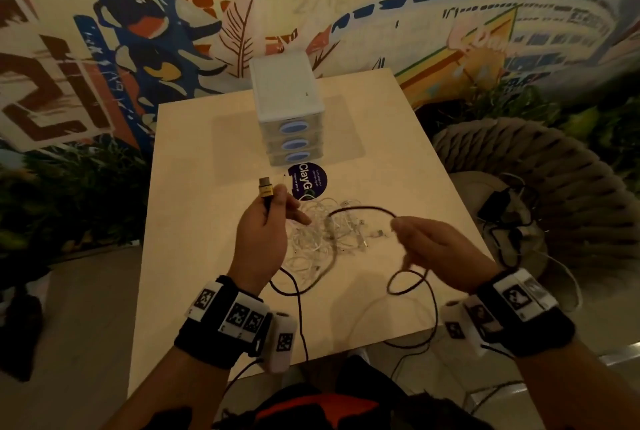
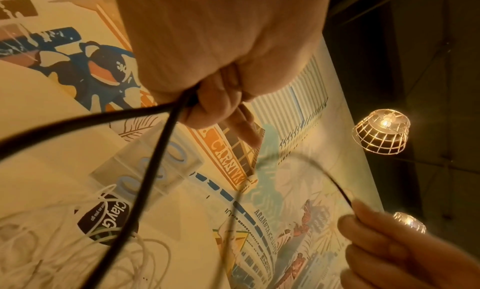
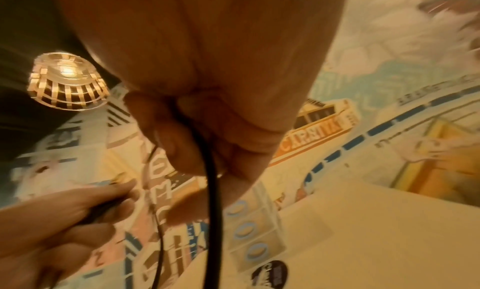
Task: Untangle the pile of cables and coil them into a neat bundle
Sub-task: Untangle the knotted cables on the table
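A tangled pile of white cables (image 1: 322, 239) lies mid-table. My left hand (image 1: 266, 225) grips a black cable (image 1: 360, 209) just below its yellow-and-metal plug (image 1: 266, 187), held upright above the pile. That cable arcs right to my right hand (image 1: 426, 246), which pinches it in curled fingers. Below the right hand the cable loops (image 1: 408, 286) and trails over the table's near edge. In the left wrist view two black strands (image 2: 155, 149) leave my left hand (image 2: 218, 100), and the right hand's fingertips (image 2: 363, 213) hold the arc. The right wrist view has the cable (image 3: 213, 190) hanging from my right hand (image 3: 197, 133).
A small white drawer unit (image 1: 287, 107) with blue oval handles stands at the table's (image 1: 194, 208) far middle. A dark round sticker (image 1: 308, 180) lies before it. A woven rope chair (image 1: 540, 180) holding dark cables sits right of the table. A mural wall rises behind.
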The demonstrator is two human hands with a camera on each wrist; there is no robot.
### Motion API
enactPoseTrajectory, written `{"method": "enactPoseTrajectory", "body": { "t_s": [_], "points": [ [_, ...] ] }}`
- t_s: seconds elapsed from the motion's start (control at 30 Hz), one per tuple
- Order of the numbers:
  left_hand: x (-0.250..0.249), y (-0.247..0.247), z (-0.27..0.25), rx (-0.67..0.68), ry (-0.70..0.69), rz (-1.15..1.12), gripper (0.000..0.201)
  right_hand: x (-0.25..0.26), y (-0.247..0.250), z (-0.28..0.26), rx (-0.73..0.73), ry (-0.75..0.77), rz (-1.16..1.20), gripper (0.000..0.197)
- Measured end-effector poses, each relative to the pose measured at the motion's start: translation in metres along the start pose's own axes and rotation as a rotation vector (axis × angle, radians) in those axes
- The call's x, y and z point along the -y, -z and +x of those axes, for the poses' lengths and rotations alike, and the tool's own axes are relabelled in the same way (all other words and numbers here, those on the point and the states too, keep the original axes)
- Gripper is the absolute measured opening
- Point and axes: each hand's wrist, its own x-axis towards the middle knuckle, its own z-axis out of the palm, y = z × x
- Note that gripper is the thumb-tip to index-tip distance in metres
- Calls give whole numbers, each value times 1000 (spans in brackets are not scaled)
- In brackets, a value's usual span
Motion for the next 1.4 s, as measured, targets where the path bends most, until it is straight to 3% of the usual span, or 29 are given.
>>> {"method": "enactPoseTrajectory", "body": {
  "t_s": [0.1, 0.17, 0.3, 0.4, 0.47, 0.57, 0.67, 0.8, 0.87, 0.97, 1.03, 1.17, 1.3, 1.4],
  "points": [
    [4, 1, 3, -39, 1, -87, 42, -26, 23, -9, -106, -55, -17, 47],
    [2, 5, 5, -42, 12, -200, 41, -49, 35, -23, -90, -133, -68, 52],
    [-6, 17, 13, -109, -6, -306, 40, -120, 35, -63, 188, -417, -201, 43],
    [-6, 23, 19, -154, -2, -376, 40, -171, 5, -92, 357, -621, -288, 58],
    [-6, 22, 18, -136, 3, -423, 41, -196, -28, -102, 412, -657, -275, 56],
    [-7, 13, 11, -51, 15, -465, 42, -190, -76, -92, 543, -566, -357, 42],
    [-11, 1, 2, 67, 61, -506, 42, -174, -100, -65, 585, -494, -457, 35],
    [-16, -7, -6, 246, 138, -573, 41, -158, -91, -44, 680, -436, -761, 62],
    [-17, -10, -10, 355, 153, -572, 37, -130, -68, -37, 580, -332, -769, 56],
    [-15, -18, -16, 473, 91, -532, 22, -67, -44, -26, 229, -113, -351, 52],
    [-14, -26, -19, 493, 56, -536, 22, -30, -45, -10, 227, -44, -142, 56],
    [-19, -37, -18, 460, 8, -533, 8, -1, -73, 16, 434, -27, -95, 30],
    [-13, -34, -10, 398, 39, -415, 28, -8, -77, 20, 388, 18, -140, 38],
    [-7, -32, -9, 319, 123, -319, 37, -19, -76, 12, 377, 68, -157, 30]
  ]
}}
